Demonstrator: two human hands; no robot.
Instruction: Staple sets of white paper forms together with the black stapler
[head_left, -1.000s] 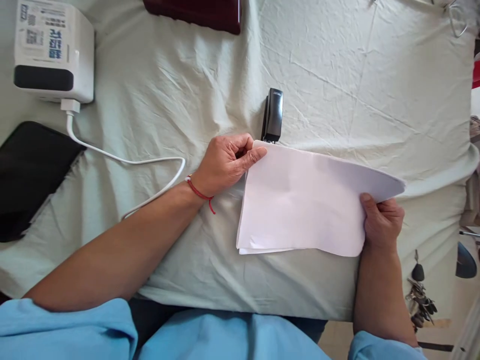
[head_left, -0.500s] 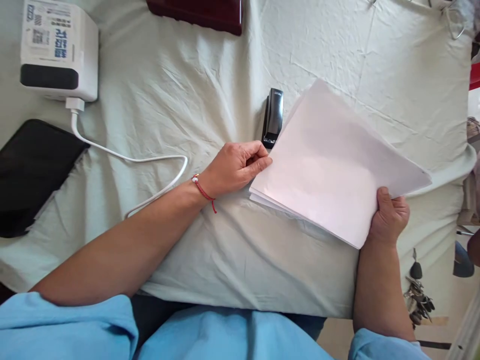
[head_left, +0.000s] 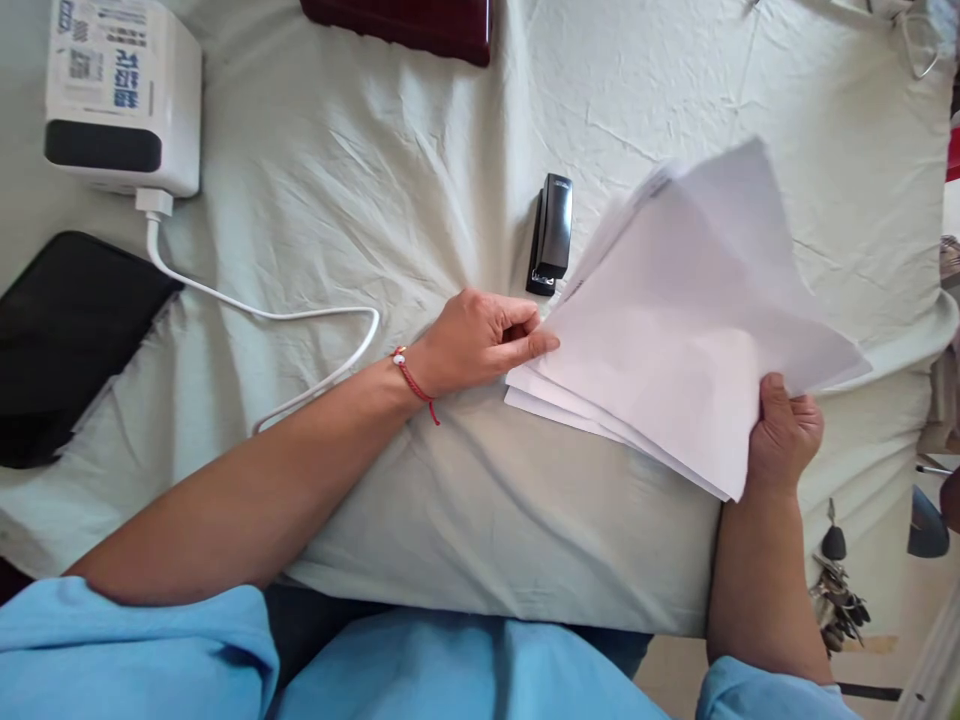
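Several white paper sheets (head_left: 660, 320) are held between my two hands, tilted over the cloth-covered table. My left hand (head_left: 487, 340) pinches the left edge of the top sheet between thumb and fingers. At the right edge, my right hand (head_left: 784, 430) grips the stack with the thumb on top; its other fingers are partly hidden beneath. The sheets are fanned slightly apart at the lower left, and dark print shows along the upper left edge. Just beyond my left fingertips lies a black stapler (head_left: 551, 235).
A white box-shaped device (head_left: 124, 100) with a plugged-in white cable (head_left: 300, 315) stands at upper left. Below it lies a flat black object (head_left: 75, 350). A dark red case (head_left: 405, 25) sits at the far edge. Keys (head_left: 836, 595) hang at lower right.
The top sheet has shifted and bent up, so the sheets are more fanned. Its far corner has moved right, and print now shows at the upper left edge.
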